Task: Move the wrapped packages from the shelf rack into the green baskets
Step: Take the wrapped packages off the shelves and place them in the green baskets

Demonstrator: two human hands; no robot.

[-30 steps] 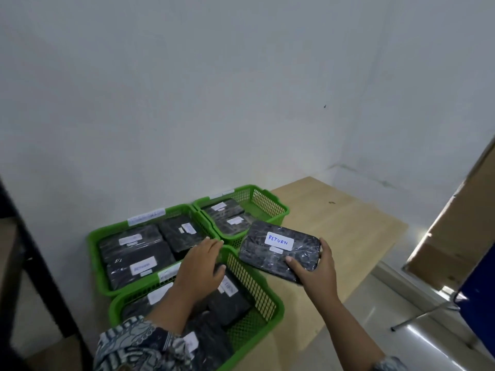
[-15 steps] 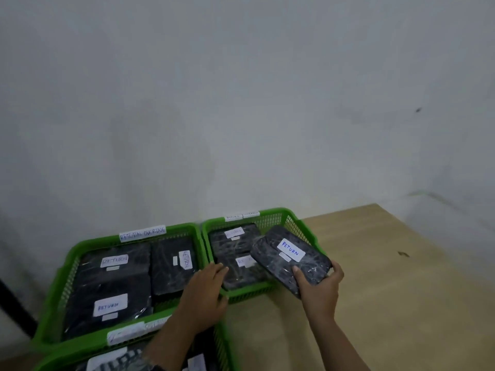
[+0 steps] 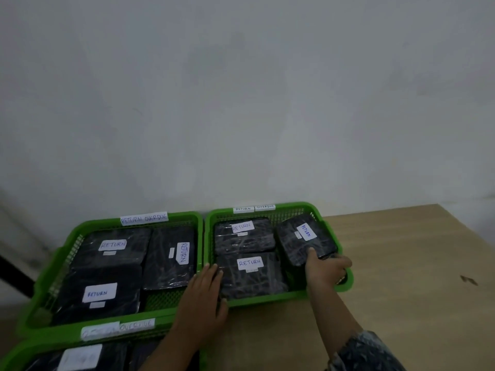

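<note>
A black wrapped package (image 3: 305, 241) with a white "RETURN" label leans tilted inside the right end of the far right green basket (image 3: 332, 231). My right hand (image 3: 325, 269) grips its near edge. Two more labelled packages (image 3: 247, 259) lie flat in that basket. My left hand (image 3: 205, 298) rests flat, fingers apart, on the basket's near left corner, touching the nearer package. The far left green basket (image 3: 80, 231) holds three labelled packages (image 3: 171, 253). A third green basket (image 3: 29, 349) with packages shows at the bottom left.
The baskets sit on a light wooden table (image 3: 401, 277) against a white wall (image 3: 241, 103). Bare tabletop lies to the right of the baskets. A dark bar (image 3: 13, 274) of the rack shows at the left edge.
My right hand has carried the package from above the table's front into the right end of the far right basket. My left hand shifted onto that basket's near corner. The view swung left and closer.
</note>
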